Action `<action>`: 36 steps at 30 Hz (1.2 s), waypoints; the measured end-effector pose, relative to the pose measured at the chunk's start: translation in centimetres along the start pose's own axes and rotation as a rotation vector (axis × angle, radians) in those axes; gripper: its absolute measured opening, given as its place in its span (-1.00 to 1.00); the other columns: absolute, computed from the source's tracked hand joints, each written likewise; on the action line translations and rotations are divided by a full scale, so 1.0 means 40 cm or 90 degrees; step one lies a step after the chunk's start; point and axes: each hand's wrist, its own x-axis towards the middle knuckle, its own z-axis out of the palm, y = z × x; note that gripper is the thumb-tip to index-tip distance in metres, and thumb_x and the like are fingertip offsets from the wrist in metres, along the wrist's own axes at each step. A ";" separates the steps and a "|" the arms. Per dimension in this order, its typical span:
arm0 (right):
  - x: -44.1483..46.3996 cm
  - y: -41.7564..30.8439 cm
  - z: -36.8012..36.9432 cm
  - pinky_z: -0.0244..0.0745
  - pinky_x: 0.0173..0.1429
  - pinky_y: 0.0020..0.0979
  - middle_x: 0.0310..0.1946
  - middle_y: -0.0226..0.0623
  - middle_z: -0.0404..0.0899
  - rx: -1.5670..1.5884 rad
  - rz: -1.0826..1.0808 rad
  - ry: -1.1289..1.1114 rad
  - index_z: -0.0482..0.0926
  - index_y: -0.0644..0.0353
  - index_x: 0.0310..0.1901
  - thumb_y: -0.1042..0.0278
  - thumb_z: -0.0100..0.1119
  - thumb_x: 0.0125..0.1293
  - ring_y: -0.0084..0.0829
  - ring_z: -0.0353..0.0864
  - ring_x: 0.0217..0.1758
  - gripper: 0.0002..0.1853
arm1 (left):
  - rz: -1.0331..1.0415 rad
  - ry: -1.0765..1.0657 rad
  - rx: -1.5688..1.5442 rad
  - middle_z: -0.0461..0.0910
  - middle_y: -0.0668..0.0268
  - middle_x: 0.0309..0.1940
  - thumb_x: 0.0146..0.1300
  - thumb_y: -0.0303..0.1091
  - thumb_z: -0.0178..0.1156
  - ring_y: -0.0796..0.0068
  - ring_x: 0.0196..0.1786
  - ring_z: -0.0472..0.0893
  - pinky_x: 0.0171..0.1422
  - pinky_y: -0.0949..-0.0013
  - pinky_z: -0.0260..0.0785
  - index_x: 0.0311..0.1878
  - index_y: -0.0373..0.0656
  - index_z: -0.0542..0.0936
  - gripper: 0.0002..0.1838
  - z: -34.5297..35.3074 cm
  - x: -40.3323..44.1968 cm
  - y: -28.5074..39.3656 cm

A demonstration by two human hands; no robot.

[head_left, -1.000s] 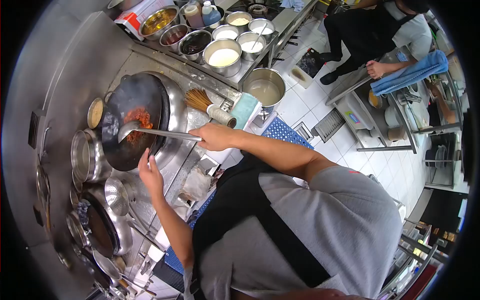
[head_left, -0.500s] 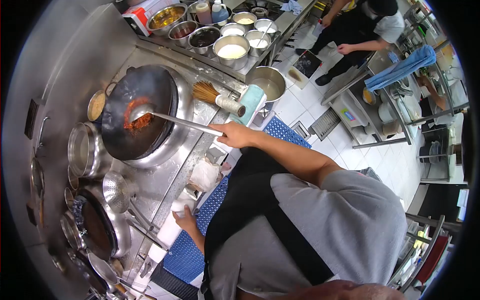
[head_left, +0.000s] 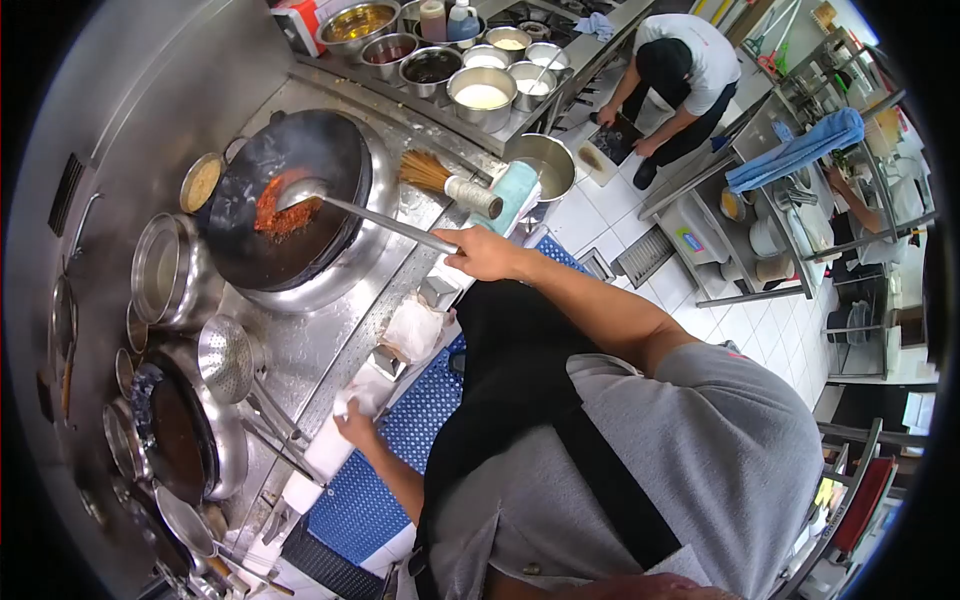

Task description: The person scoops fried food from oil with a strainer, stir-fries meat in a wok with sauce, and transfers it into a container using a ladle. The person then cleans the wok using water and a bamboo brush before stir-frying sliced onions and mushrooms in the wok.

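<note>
My right hand [head_left: 485, 253] is wrapped round the handle end of a long metal ladle [head_left: 375, 218]. The ladle's bowl rests among red, chopped food [head_left: 272, 208] in a dark wok [head_left: 290, 255], with a little steam above it. Down at the counter's front edge, my left hand [head_left: 356, 422] has its fingers on a white cloth [head_left: 368, 390]. A second white cloth [head_left: 415, 330] lies a little farther along that edge.
Metal bowls of sauces and powders [head_left: 482, 97] stand at the top. A bamboo brush [head_left: 455, 185] lies right of the wok. A strainer [head_left: 226, 358] and second wok [head_left: 180, 430] are lower left. A co-worker [head_left: 680, 85] bends down at upper right.
My left hand has moved from beside the wok down to the white cloth at the counter edge. The ladle has shifted within the wok. The co-worker has bent down towards the floor.
</note>
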 end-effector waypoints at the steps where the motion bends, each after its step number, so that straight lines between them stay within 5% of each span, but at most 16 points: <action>1: -0.003 -0.007 -0.014 0.56 0.16 -0.03 -0.07 0.21 0.68 -0.007 0.009 -0.005 0.44 0.23 0.39 0.31 0.25 0.30 0.17 0.68 0.01 -0.39 | -0.080 -0.047 -0.172 0.65 0.02 0.11 0.14 -0.20 0.28 -0.13 0.09 0.66 0.23 -0.13 0.52 0.26 -0.28 0.50 -0.38 -0.013 -0.003 0.006; 5: -0.002 -0.014 -0.018 0.55 0.17 -0.02 -0.06 0.20 0.68 -0.023 0.026 -0.025 0.43 0.20 0.39 0.31 0.24 0.30 0.16 0.67 0.02 -0.39 | -0.196 -0.311 -0.713 0.51 0.01 0.30 0.21 -0.30 0.15 -0.17 0.36 0.51 0.46 -0.20 0.37 0.43 -0.19 0.37 -0.33 -0.051 -0.128 0.153; 6: 0.001 -0.011 -0.016 0.55 0.17 -0.02 -0.06 0.20 0.68 -0.026 0.026 -0.023 0.43 0.20 0.40 0.31 0.24 0.30 0.16 0.67 0.03 -0.39 | -0.142 -0.365 -0.778 0.41 -0.08 0.36 0.26 -0.26 0.19 -0.22 0.48 0.38 0.50 -0.27 0.31 0.46 -0.22 0.33 -0.31 -0.046 -0.147 0.171; 9: 0.016 -0.004 -0.003 0.54 0.17 -0.02 -0.06 0.20 0.68 -0.012 0.028 -0.040 0.42 0.20 0.40 0.30 0.22 0.32 0.15 0.67 0.02 -0.39 | -0.173 -0.201 -0.906 0.26 -0.13 0.48 0.27 -0.24 0.29 -0.14 0.45 0.40 0.46 -0.19 0.39 0.51 -0.29 0.23 -0.21 -0.045 -0.099 0.131; 10: 0.017 -0.005 0.003 0.54 0.17 -0.02 -0.06 0.20 0.68 -0.010 0.033 -0.041 0.42 0.21 0.40 0.29 0.21 0.32 0.15 0.68 0.03 -0.39 | -0.214 -0.407 -1.018 0.13 -0.19 0.54 0.29 -0.31 0.33 0.07 0.26 0.50 0.28 0.06 0.53 0.52 -0.37 0.13 -0.16 -0.052 -0.079 0.122; 13: 0.020 -0.009 0.002 0.53 0.20 -0.05 -0.02 0.22 0.66 0.002 0.038 -0.044 0.41 0.21 0.41 0.27 0.21 0.34 0.14 0.67 0.04 -0.39 | -0.300 -0.472 -1.093 0.09 -0.18 0.54 0.27 -0.46 0.33 0.23 0.05 0.52 0.05 0.26 0.56 0.47 -0.27 0.24 -0.27 -0.009 -0.082 0.173; 17: 0.002 0.002 -0.001 0.48 0.32 -0.10 0.16 0.18 0.61 0.023 0.046 -0.054 0.37 0.20 0.45 0.21 0.19 0.41 0.12 0.61 0.19 -0.39 | -0.291 -0.406 -0.928 0.41 -0.18 0.35 0.41 -0.33 0.21 0.30 -0.03 0.56 0.01 0.30 0.54 0.43 -0.36 0.30 -0.40 0.070 0.018 0.161; 18: 0.003 0.024 0.009 0.47 0.35 -0.10 0.20 0.15 0.59 0.025 0.025 -0.052 0.36 0.18 0.46 0.20 0.18 0.43 0.11 0.60 0.23 -0.39 | -0.214 -0.397 -0.817 0.51 -0.15 0.23 0.39 -0.32 0.21 0.24 -0.01 0.59 0.07 0.25 0.55 0.39 -0.39 0.31 -0.41 0.105 0.057 0.163; 20: 0.001 0.021 0.002 0.44 0.39 -0.11 0.29 0.09 0.56 0.062 0.072 -0.090 0.32 0.10 0.51 0.24 0.19 0.44 0.01 0.60 0.29 -0.37 | -0.259 -0.336 -0.752 0.61 -0.04 0.09 0.30 -0.33 0.27 0.12 0.05 0.64 0.14 0.19 0.58 0.20 -0.32 0.50 -0.55 0.180 0.098 0.215; 24: -0.021 -0.001 -0.019 0.50 0.23 -0.24 0.10 0.04 0.68 0.079 0.065 -0.060 0.37 0.11 0.49 0.34 0.22 0.43 -0.15 0.70 0.02 -0.39 | -0.226 -0.350 -0.683 0.60 0.04 0.16 0.42 -0.10 0.09 -0.08 0.17 0.62 0.11 0.06 0.56 0.24 -0.25 0.49 -0.51 0.311 0.162 0.305; 29: -0.002 -0.099 -0.167 0.50 0.11 -0.24 -0.07 0.02 0.70 0.037 0.109 -0.154 0.38 0.15 0.49 0.39 0.26 0.40 -0.24 0.65 -0.13 -0.37 | -0.225 -0.293 -0.516 0.59 0.08 0.19 0.56 0.06 -0.22 0.02 0.22 0.59 0.17 -0.04 0.50 0.29 -0.17 0.46 -0.45 0.409 0.147 0.426; 30: 0.010 -0.131 -0.194 0.51 0.11 -0.18 -0.08 0.12 0.69 0.036 0.092 -0.155 0.40 0.18 0.47 0.42 0.28 0.35 -0.10 0.69 -0.09 -0.36 | -0.236 -0.292 -0.483 0.59 0.08 0.20 0.57 0.07 -0.24 0.04 0.21 0.60 0.17 -0.04 0.50 0.29 -0.16 0.46 -0.44 0.430 0.152 0.442; 35: 0.157 -0.134 -0.203 0.49 0.19 -0.04 -0.03 0.29 0.64 -0.159 -0.106 -0.143 0.43 0.19 0.43 0.46 0.23 0.32 0.19 0.64 0.08 -0.39 | -0.363 -0.281 -0.461 0.59 0.16 -0.07 0.40 -0.33 0.09 0.13 -0.04 0.60 0.04 -0.05 0.54 0.01 -0.10 0.49 -0.82 0.619 0.310 0.452; 36: 0.196 -0.138 -0.190 0.49 0.22 -0.05 -0.01 0.27 0.65 -0.195 -0.098 -0.138 0.42 0.19 0.43 0.46 0.23 0.33 0.18 0.64 0.10 -0.39 | -0.336 -0.212 -0.452 0.57 0.22 -0.17 0.30 -0.42 0.16 0.24 -0.18 0.59 -0.19 0.07 0.54 -0.10 -0.08 0.49 -0.86 0.618 0.238 0.494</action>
